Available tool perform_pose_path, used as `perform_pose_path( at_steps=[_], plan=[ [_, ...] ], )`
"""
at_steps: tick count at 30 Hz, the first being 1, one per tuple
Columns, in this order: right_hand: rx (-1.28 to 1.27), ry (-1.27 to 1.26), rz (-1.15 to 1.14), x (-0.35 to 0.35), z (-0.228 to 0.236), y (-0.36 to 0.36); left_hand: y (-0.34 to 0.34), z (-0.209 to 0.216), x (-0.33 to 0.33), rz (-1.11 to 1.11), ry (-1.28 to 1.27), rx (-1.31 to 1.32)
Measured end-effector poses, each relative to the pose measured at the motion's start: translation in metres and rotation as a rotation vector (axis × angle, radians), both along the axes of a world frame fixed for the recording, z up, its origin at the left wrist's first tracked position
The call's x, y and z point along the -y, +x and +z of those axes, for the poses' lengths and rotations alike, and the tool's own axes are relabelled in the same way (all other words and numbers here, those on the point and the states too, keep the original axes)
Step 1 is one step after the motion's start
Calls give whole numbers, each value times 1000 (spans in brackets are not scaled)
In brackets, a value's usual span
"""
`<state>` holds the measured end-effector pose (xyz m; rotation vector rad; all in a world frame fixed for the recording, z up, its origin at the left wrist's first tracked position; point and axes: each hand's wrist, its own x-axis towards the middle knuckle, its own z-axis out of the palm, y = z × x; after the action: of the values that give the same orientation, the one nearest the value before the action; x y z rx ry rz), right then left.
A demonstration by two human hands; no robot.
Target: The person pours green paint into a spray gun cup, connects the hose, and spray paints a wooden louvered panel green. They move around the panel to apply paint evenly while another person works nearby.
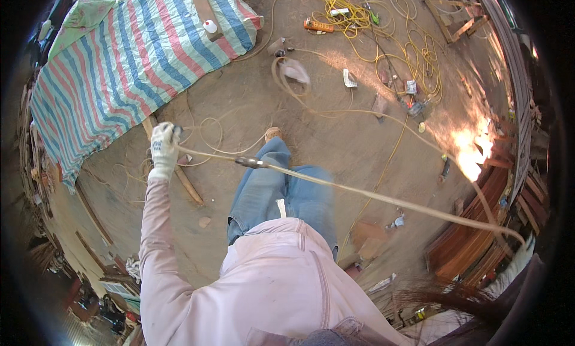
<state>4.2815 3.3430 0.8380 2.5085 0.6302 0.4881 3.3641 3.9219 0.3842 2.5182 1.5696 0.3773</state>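
My left hand point(163, 148), in a white work glove, is raised at the left with its fingers closed round a pale flexible hose point(371, 194). A small dark piece point(177, 132) shows at its fingertips. The hose stretches taut across my legs to the far right, with a dark metal coupling point(250, 162) along it. At the right rim my right hand point(522, 257), also gloved and partly cut off, closes on the hose where it doubles back. From there the hose runs up the floor toward a blurred loop. Thinner loops of hose point(211, 133) lie beside my left hand.
A striped tarp point(138, 58) covers something at the upper left, with a wooden piece on it. Tangled yellow cord point(353, 13) and an orange tube point(318, 26) lie ahead. Reddish boards point(470, 226) are stacked at right. A wooden stick point(188, 186) lies near my left arm.
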Motion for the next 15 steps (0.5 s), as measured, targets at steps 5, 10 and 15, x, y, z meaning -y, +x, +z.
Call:
perform_pose_path(
  at_steps=[5,10,15],
  plan=[
    [48,-88,-335,9,14,4,-4,-40,-60,372,-146,-61],
    [-407,-248,-165,-92,-119,13,98,25,-46,420,-330,487],
    [-847,-274,392,-242,-266,-43,279,108,18,-121,-423,168]
  ],
)
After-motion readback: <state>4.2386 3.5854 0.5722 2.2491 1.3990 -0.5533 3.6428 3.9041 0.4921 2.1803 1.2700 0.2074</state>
